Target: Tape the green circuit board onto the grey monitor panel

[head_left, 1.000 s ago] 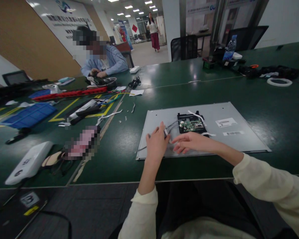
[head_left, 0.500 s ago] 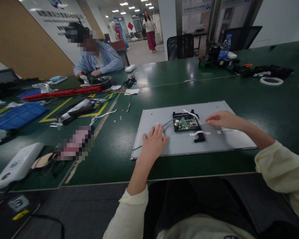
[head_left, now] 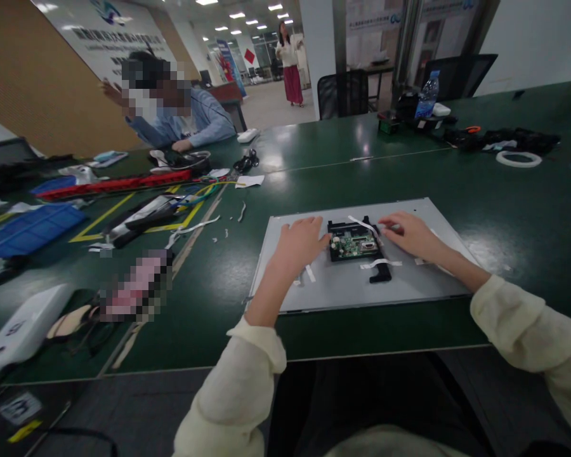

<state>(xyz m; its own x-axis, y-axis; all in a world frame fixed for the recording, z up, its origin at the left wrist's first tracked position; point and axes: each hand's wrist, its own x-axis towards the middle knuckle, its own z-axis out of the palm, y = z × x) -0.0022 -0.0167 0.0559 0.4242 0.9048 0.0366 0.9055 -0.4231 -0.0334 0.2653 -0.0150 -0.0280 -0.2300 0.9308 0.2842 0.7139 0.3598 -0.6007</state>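
A flat grey panel (head_left: 314, 299) lies on the green table in front of me. On it sits a black bracket (head_left: 380, 273) holding a green circuit board (head_left: 349, 245). White tape strips cross the bracket: an upper strip (head_left: 359, 221) and a lower strip (head_left: 383, 263). My left hand (head_left: 301, 244) rests over the panel's left part, fingers stretched out, thumb by the bracket's left edge; it hides most of the cable there. At the bracket's upper right corner is my right hand (head_left: 406, 233), fingers bent and apart, close to the upper strip's end. Nothing shows in its grasp.
A phone-like item (head_left: 136, 285), a white device (head_left: 26, 324) and a blue basket (head_left: 33, 228) are at the left. A white tape roll (head_left: 518, 158) and a bottle (head_left: 427, 95) stand far right. One person (head_left: 185, 120) sits opposite; another (head_left: 290, 63) stands behind.
My left hand has moved up the panel toward the bracket, uncovering a small white strip. My right hand has shifted left to the bracket's corner. The seated person has raised a hand.
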